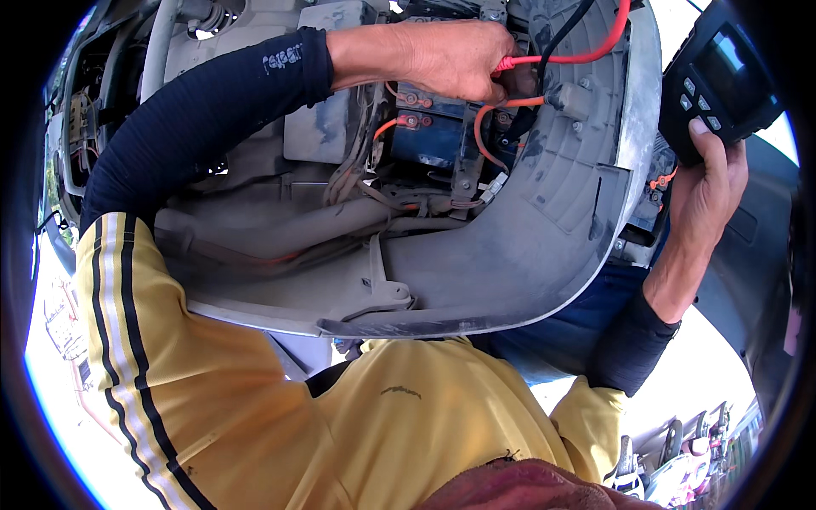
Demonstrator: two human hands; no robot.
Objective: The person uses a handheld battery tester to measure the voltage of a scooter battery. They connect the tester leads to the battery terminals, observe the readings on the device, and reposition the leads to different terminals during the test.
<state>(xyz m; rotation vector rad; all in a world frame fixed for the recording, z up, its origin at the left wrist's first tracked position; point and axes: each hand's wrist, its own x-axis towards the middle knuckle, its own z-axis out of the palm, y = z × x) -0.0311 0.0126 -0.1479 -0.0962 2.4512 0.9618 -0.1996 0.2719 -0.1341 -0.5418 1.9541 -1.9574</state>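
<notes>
I see the left hand (466, 61) pinching the end of a red wire (580, 59), near a dusty blue battery (431, 143). The right hand (707, 183) grips a black tester (722, 78), thumb on its front, well away from the left hand.

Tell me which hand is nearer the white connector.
Left. The left hand is above the white connector in view, holding the red cable; the right hand is farther right, past the grey cover, holding a black tester.
</notes>
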